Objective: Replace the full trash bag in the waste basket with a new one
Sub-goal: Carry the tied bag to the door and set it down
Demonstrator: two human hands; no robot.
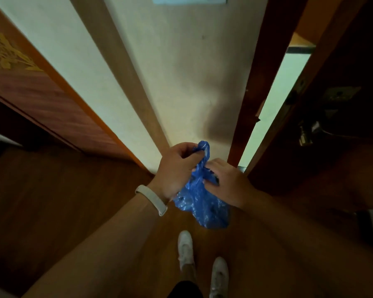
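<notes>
Both hands' fingers, left hand [178, 168] and right hand [228, 182], pinch a crumpled, bulging blue trash bag [199, 203].

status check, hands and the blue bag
Left hand and right hand both gripping blue bag at its bunched neck. Bag off the floor. Waste basket not in view.

Dim, soft picture; pale daylight enters the narrow door gap [274, 108], corners fall dark, wide-angle edges bend, slight blur
</notes>
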